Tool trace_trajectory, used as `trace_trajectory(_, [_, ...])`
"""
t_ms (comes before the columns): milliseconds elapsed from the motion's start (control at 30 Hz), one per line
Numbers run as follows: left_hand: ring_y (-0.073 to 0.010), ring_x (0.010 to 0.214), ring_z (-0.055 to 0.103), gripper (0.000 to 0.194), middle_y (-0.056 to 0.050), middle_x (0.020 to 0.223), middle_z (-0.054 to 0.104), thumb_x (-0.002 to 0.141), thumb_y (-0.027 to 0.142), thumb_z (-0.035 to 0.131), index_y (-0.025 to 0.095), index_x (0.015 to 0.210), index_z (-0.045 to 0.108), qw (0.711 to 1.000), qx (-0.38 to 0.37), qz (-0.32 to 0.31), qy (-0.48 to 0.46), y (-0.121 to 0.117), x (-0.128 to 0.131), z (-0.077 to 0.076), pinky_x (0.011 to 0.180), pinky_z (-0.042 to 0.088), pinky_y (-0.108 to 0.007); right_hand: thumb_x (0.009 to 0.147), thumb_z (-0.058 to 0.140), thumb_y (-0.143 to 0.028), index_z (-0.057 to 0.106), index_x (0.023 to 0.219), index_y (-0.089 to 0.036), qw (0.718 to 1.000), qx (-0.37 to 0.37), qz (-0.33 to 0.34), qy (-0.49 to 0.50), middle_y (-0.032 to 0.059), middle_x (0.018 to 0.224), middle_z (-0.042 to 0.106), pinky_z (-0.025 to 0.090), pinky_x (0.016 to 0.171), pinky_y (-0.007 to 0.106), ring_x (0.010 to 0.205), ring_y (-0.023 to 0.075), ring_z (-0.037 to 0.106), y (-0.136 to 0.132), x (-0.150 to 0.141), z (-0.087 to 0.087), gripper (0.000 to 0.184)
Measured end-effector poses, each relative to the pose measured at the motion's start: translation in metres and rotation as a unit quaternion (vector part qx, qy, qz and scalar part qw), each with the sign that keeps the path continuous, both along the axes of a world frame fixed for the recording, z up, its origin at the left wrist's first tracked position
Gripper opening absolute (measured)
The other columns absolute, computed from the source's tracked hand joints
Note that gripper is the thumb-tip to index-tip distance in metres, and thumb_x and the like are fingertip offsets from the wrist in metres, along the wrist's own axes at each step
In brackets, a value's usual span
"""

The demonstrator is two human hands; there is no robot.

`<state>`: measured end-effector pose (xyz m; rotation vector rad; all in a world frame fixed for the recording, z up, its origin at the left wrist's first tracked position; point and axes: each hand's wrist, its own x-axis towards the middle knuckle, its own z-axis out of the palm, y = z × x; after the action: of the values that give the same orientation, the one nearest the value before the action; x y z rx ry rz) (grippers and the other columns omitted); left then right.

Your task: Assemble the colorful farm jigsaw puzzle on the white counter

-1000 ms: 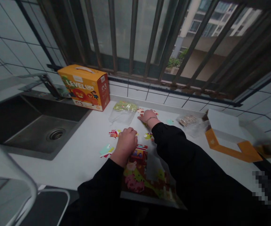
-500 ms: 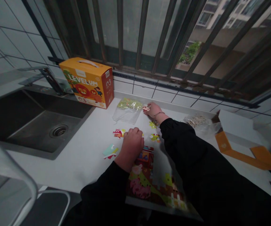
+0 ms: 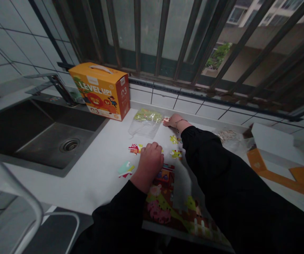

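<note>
My right hand (image 3: 175, 121) reaches to the back of the white counter, with its fingers closed on a pale and red puzzle piece (image 3: 166, 120) beside a clear plastic bag. My left hand (image 3: 152, 159) is curled just above the partly joined farm jigsaw puzzle (image 3: 158, 211). Its fingers hide whatever is under them, though a bit of yellow shows at their right side. Left of that hand are a red barn puzzle piece (image 3: 133, 148) and a light-blue piece (image 3: 126, 168). Two yellow-green pieces, an upper one (image 3: 173, 139) and a lower one (image 3: 176, 154), lie between my arms.
A clear bag with green contents (image 3: 148, 116) lies near the wall, by an orange carton (image 3: 99, 91). The sink (image 3: 62, 169) is at left, with a white-framed chair (image 3: 35, 197) in front. At right are another bag (image 3: 227, 135) and an open box (image 3: 271, 169).
The whole view has shifted slightly, moving the counter a little to the right in the picture. My right hand lies a bit flatter over its puzzle piece. My left hand stays in place.
</note>
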<state>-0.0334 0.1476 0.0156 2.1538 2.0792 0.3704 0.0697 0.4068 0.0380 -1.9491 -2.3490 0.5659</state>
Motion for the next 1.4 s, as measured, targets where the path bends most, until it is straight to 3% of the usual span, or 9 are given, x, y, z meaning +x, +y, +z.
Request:
trace_trajectory(233, [-0.0337, 0.121, 0.063, 0.020, -0.013, 0.125, 0.071, 0.102, 0.026, 0.062, 0.019, 0.118, 0.072, 1.000, 0.018, 0.003, -0.018, -0.001, 0.000, -0.001, 0.099, 0.051, -0.049, 0.085, 0.088, -0.029, 0.069, 0.112, -0.017, 0.989, 0.031, -0.040, 0.140, 0.0048, 0.093, 0.079, 0.050, 0.072, 0.026, 0.082, 0.0180, 0.069, -0.026, 0.026, 0.005, 0.035])
trace_trajectory(367, [-0.0330, 0.124, 0.065, 0.028, -0.016, 0.130, 0.073, 0.103, 0.030, 0.064, 0.017, 0.126, 0.070, 0.982, 0.071, 0.019, -0.175, 0.004, -0.001, -0.002, 0.109, 0.050, -0.049, 0.084, 0.089, -0.038, 0.066, 0.111, -0.020, 0.974, 0.022, -0.028, 0.222, 0.0008, 0.083, 0.076, 0.049, 0.063, 0.025, 0.067, 0.0146, 0.063, -0.074, 0.061, 0.011, 0.039])
trace_trajectory(533, [-0.0224, 0.092, 0.074, 0.040, -0.010, 0.107, 0.080, 0.099, 0.043, 0.069, 0.016, 0.128, 0.066, 0.847, -0.004, 0.020, -0.532, 0.004, 0.002, 0.006, 0.084, 0.057, -0.035, 0.077, 0.092, -0.056, 0.065, 0.106, -0.024, 0.911, -0.060, 0.024, 0.408, -0.0003, 0.081, 0.075, 0.048, 0.059, 0.026, 0.065, 0.0162, 0.064, -0.176, 0.104, 0.009, 0.051])
trace_trajectory(633, [-0.0163, 0.072, 0.066, 0.034, -0.003, 0.086, 0.075, 0.095, 0.049, 0.072, 0.018, 0.109, 0.070, 0.798, -0.080, -0.035, -0.596, -0.004, 0.004, 0.013, 0.067, 0.050, -0.027, 0.088, 0.080, -0.061, 0.063, 0.102, -0.024, 0.894, -0.082, 0.021, 0.441, -0.0001, 0.083, 0.074, 0.051, 0.061, 0.027, 0.067, 0.0162, 0.064, -0.233, 0.121, 0.007, 0.043])
trace_trajectory(867, [-0.0169, 0.067, 0.060, 0.038, -0.001, 0.075, 0.068, 0.099, 0.052, 0.065, 0.021, 0.116, 0.079, 0.849, -0.109, -0.144, -0.496, -0.016, 0.005, 0.016, 0.062, 0.046, -0.027, 0.101, 0.058, -0.067, 0.067, 0.098, -0.024, 0.931, 0.028, -0.111, 0.348, 0.0026, 0.082, 0.074, 0.054, 0.065, 0.031, 0.069, 0.0201, 0.068, -0.314, 0.223, 0.001, 0.044])
trace_trajectory(1100, [-0.0211, 0.088, 0.069, 0.036, -0.007, 0.102, 0.078, 0.101, 0.052, 0.063, 0.025, 0.118, 0.080, 0.878, -0.111, -0.220, -0.410, -0.019, 0.012, 0.017, 0.075, 0.053, -0.031, 0.095, 0.063, -0.062, 0.067, 0.114, -0.023, 0.959, 0.071, -0.196, 0.190, 0.0049, 0.084, 0.079, 0.054, 0.072, 0.039, 0.076, 0.0266, 0.073, -0.351, 0.339, -0.035, 0.043])
trace_trajectory(1233, [-0.0156, 0.067, 0.060, 0.035, -0.001, 0.087, 0.072, 0.104, 0.049, 0.062, 0.024, 0.128, 0.068, 0.874, -0.159, -0.238, -0.392, -0.026, 0.020, 0.020, 0.064, 0.047, -0.027, 0.091, 0.067, -0.055, 0.075, 0.107, -0.021, 0.967, 0.152, -0.177, 0.106, 0.0141, 0.104, 0.079, 0.057, 0.090, 0.047, 0.097, 0.0323, 0.073, -0.357, 0.351, -0.038, 0.039])
trace_trajectory(1333, [-0.0165, 0.078, 0.064, 0.022, -0.002, 0.094, 0.073, 0.107, 0.044, 0.059, 0.024, 0.108, 0.069, 0.892, -0.148, -0.286, -0.319, -0.032, 0.032, 0.027, 0.073, 0.049, -0.028, 0.094, 0.067, -0.050, 0.076, 0.115, -0.016, 0.951, 0.249, -0.144, 0.110, 0.0202, 0.119, 0.074, 0.054, 0.105, 0.053, 0.114, 0.0361, 0.069, -0.361, 0.332, -0.025, 0.041])
trace_trajectory(1400, [-0.0174, 0.084, 0.067, 0.021, -0.002, 0.097, 0.075, 0.109, 0.040, 0.056, 0.024, 0.104, 0.070, 0.894, -0.155, -0.319, -0.276, -0.036, 0.045, 0.035, 0.080, 0.049, -0.029, 0.098, 0.065, -0.048, 0.076, 0.119, -0.018, 0.949, 0.242, -0.113, 0.169, 0.0170, 0.117, 0.075, 0.056, 0.100, 0.049, 0.108, 0.0322, 0.070, -0.364, 0.307, -0.011, 0.038])
